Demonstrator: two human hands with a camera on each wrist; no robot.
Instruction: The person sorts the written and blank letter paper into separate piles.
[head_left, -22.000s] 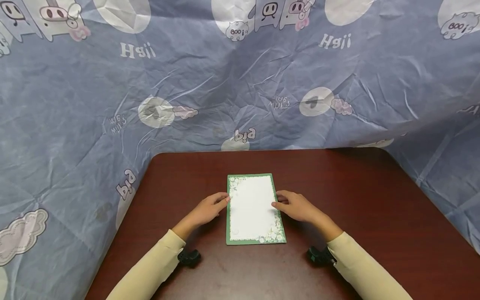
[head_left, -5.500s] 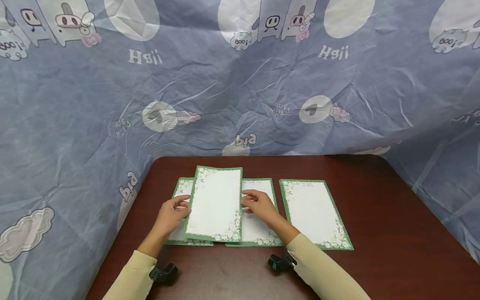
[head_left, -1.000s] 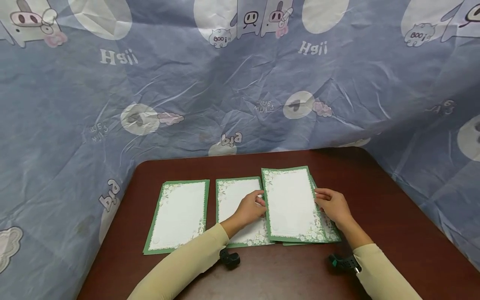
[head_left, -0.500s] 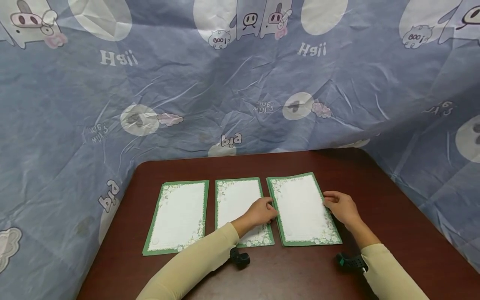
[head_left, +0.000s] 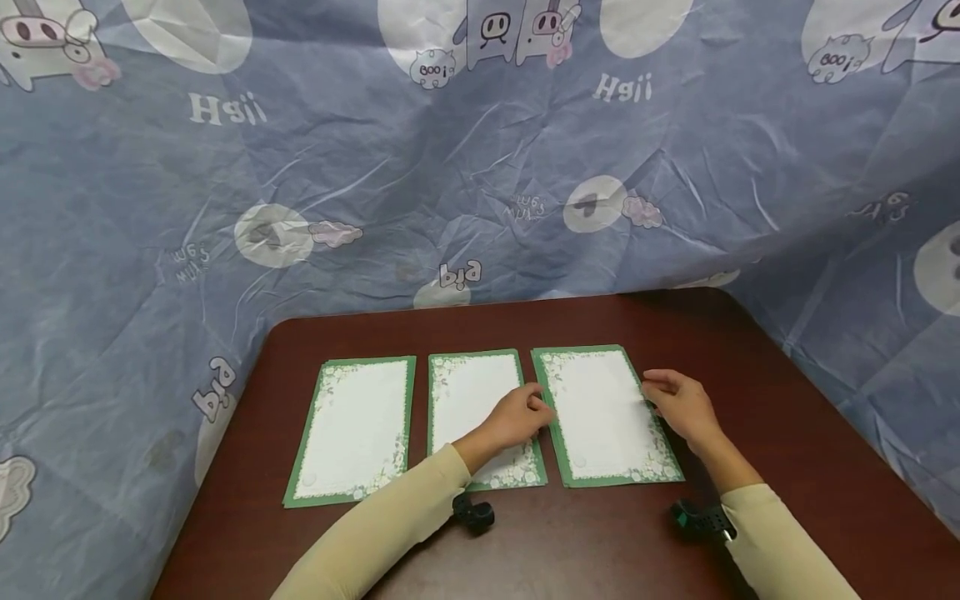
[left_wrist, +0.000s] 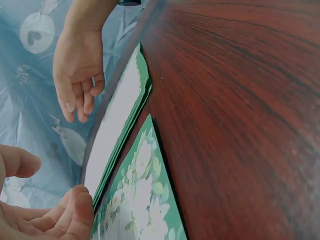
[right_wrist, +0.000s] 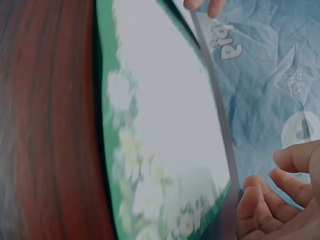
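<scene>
Three green-bordered sheets of floral paper lie side by side on the table: a left stack (head_left: 355,429), a middle sheet (head_left: 472,383) and a right stack (head_left: 600,417). My left hand (head_left: 517,415) hovers over the middle sheet's right side, fingertips at the right stack's left edge. In the left wrist view its thumb and fingers (left_wrist: 75,212) stand apart with nothing between them. My right hand (head_left: 682,406) is beside the right stack's right edge, its fingers loosely bent and holding nothing. The right stack's layered edges show in the left wrist view.
The dark red-brown wooden table (head_left: 585,542) carries all the paper. Behind it hangs a crumpled blue cartoon-printed cloth (head_left: 480,167). Black devices sit at both wrists, the left wrist device (head_left: 474,512) and the right wrist device (head_left: 697,521).
The top sheet, earlier held raised and shifted over the right sheet, was lowered onto it and straightened. Both hands have since let go of its edges.
</scene>
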